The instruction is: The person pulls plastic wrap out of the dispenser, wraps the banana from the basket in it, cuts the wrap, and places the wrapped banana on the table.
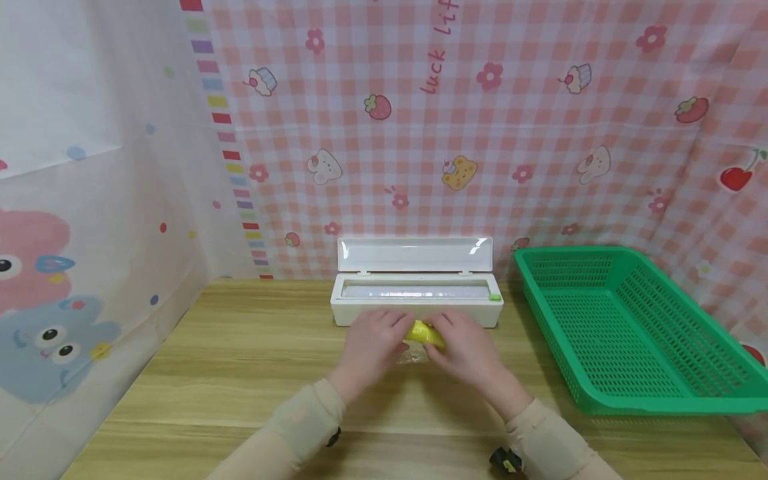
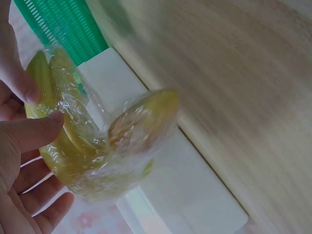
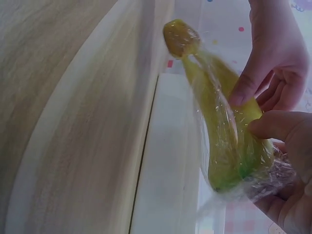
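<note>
A bunch of bananas [image 1: 425,335] wrapped in clear cling film [image 3: 226,105] is held up between both hands, just in front of a white cling film box. My left hand [image 1: 373,343] holds one side, its thumb pressing on the film in the left wrist view and its fingers behind the bananas [image 2: 61,161]. On the other side my right hand [image 1: 465,348] pinches the bunch with its thumb on the front. In the right wrist view, crumpled film gathers beside the right hand [image 3: 292,165]. Loose film also hangs below the bunch in the head view.
The white box [image 1: 417,313] stands at the table's back with its lid [image 1: 414,255] raised, a film roll [image 1: 414,292] inside and a green slider [image 1: 495,298] at its right end. A green basket [image 1: 555,347] stands on the right. Patterned cloths hang behind and left.
</note>
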`<control>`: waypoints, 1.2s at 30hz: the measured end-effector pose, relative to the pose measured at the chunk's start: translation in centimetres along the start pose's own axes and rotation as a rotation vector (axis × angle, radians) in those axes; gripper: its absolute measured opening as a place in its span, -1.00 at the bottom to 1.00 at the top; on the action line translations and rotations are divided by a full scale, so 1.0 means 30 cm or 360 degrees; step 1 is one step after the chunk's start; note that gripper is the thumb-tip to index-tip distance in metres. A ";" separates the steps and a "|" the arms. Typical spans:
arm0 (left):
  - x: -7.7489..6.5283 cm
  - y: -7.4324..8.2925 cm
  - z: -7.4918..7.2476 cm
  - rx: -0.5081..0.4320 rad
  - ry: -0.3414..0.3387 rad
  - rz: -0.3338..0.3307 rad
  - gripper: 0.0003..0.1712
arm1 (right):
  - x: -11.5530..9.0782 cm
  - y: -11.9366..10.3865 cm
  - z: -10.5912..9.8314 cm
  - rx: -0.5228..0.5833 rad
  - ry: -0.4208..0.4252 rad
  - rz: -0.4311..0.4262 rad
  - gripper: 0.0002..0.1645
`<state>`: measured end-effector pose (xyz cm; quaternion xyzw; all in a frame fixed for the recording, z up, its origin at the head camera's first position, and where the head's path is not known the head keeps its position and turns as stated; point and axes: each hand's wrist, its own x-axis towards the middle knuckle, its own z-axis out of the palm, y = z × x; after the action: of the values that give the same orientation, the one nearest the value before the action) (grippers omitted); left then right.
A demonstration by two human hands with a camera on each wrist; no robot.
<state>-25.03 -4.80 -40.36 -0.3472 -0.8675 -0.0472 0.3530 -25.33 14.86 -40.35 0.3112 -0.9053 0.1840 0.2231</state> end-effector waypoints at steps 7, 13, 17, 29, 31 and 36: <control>0.002 0.010 0.024 0.0039 0.0101 0.0001 -0.56 | 0.002 -0.018 -0.003 -0.0066 0.0029 -0.0036 -0.56; 0.003 0.013 0.031 0.0022 0.0136 -0.0014 -0.64 | 0.003 -0.024 -0.009 -0.0119 0.0081 -0.0078 -0.56; 0.002 0.015 0.026 -0.0019 0.0167 -0.0022 -0.67 | 0.001 -0.028 -0.022 -0.0116 0.0112 -0.0114 -0.54; -0.013 -0.005 0.027 -0.0286 0.0200 -0.0209 -0.63 | 0.009 -0.009 -0.110 0.0310 0.0301 -0.0521 -0.31; -0.016 -0.007 0.025 -0.0326 0.0151 -0.0273 -0.60 | 0.009 -0.005 -0.121 0.0348 0.0330 -0.0605 -0.27; -0.022 -0.010 0.024 -0.0462 0.0075 -0.0445 -0.55 | 0.010 0.004 -0.132 0.0383 0.0424 -0.0790 -0.22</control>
<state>-25.32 -5.16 -41.28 -0.2694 -0.8829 -0.2283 0.3094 -24.48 16.66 -36.92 0.5202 -0.7360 0.2689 0.3397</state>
